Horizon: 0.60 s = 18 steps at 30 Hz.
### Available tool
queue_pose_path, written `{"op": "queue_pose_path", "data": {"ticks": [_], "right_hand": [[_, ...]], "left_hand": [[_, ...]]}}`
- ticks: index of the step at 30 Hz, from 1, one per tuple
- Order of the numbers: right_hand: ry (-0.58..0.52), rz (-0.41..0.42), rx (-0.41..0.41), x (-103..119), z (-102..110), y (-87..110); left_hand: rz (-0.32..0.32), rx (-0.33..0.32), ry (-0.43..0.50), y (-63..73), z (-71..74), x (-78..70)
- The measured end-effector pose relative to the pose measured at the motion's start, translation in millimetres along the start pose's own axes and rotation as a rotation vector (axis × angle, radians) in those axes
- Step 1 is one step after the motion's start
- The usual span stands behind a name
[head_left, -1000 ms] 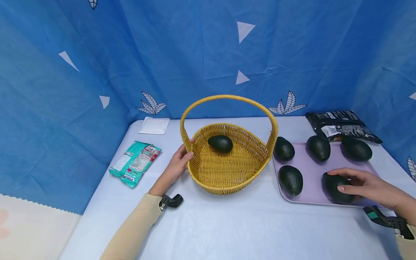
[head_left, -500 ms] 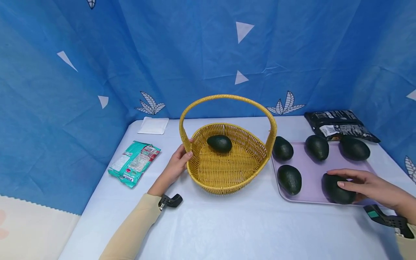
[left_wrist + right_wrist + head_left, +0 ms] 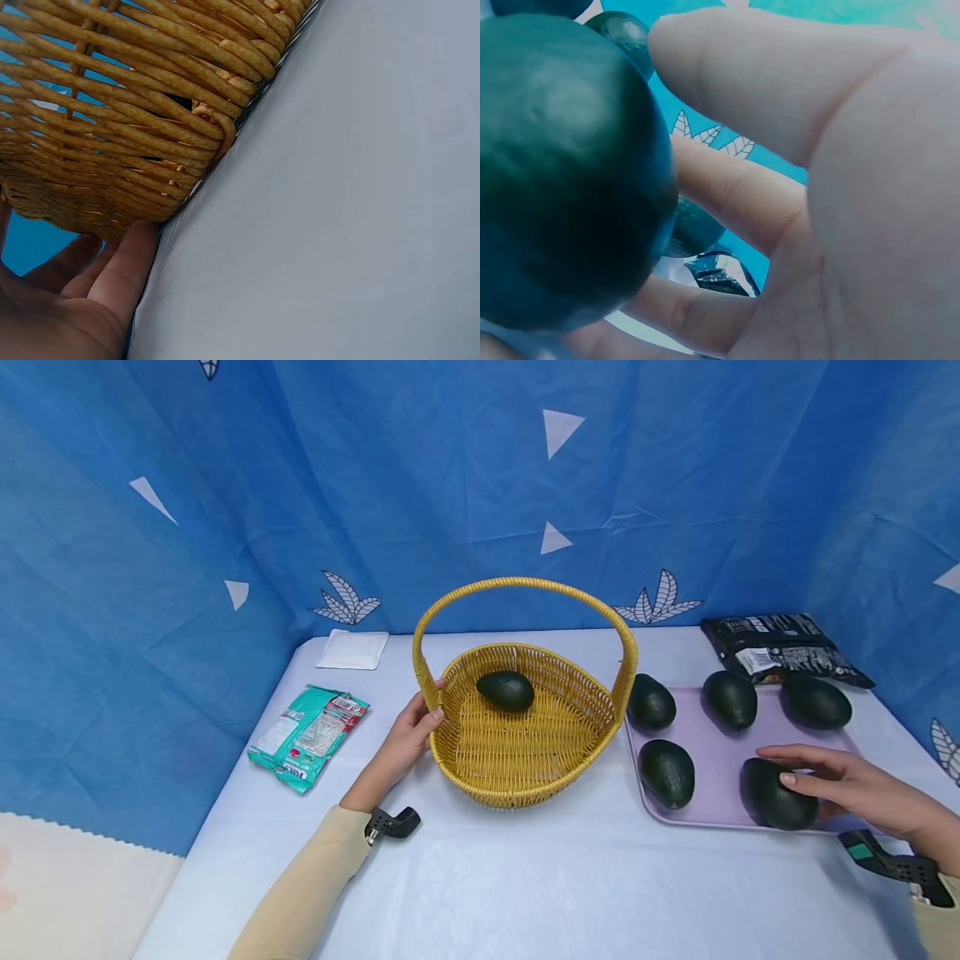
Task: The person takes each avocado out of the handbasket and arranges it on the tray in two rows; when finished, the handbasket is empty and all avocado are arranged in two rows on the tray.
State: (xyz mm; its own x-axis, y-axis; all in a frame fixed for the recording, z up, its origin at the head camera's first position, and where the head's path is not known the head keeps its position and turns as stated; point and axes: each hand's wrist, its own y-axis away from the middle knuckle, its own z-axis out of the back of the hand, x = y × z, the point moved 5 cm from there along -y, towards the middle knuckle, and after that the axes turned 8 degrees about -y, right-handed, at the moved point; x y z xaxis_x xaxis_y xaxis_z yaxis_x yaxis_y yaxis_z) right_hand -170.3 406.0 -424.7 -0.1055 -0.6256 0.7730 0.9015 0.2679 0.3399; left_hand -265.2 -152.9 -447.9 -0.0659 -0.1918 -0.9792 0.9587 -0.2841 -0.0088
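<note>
My left hand (image 3: 408, 735) holds the left side of a yellow wicker basket (image 3: 525, 768), its thumb at the rim near the foot of the tall handle. In the left wrist view, fingers (image 3: 124, 274) lie against the basket's woven wall (image 3: 112, 135). One dark green avocado (image 3: 506, 692) lies inside, toward the back left. At the right, my right hand (image 3: 847, 785) grips another avocado (image 3: 776, 795) over the front of a lilac tray (image 3: 716, 768), thumb on top. The right wrist view has this avocado (image 3: 570, 180) large, with fingers reaching round behind it.
Several more avocados sit on the tray, one (image 3: 667, 774) at its left front and one (image 3: 730, 700) at the back. Behind stands a black packet (image 3: 787, 647). Left of the basket lie a teal packet (image 3: 309, 737) and a white packet (image 3: 353, 649). Blue cloth (image 3: 465, 485) hangs behind.
The right hand's grip on the avocado shifts very slightly. The whole head view drifts a few pixels left. The left hand and the basket keep their places.
</note>
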Motion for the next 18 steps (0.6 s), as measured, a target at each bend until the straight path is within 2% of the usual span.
{"op": "queue_pose_path", "data": {"ticks": [9,13,18], "right_hand": [[0.025,-0.006,-0.026,1.5,1.1,0.5],[0.082,0.0,-0.078,4.5,4.9,3.1],[0.108,0.056,-0.156,12.8,10.9,5.9]], "left_hand": [[0.016,0.002,0.0,0.4,1.0,0.8],[0.016,0.009,0.001,0.0,0.0,0.4],[0.015,0.005,0.02,-1.0,-0.4,1.0]]}}
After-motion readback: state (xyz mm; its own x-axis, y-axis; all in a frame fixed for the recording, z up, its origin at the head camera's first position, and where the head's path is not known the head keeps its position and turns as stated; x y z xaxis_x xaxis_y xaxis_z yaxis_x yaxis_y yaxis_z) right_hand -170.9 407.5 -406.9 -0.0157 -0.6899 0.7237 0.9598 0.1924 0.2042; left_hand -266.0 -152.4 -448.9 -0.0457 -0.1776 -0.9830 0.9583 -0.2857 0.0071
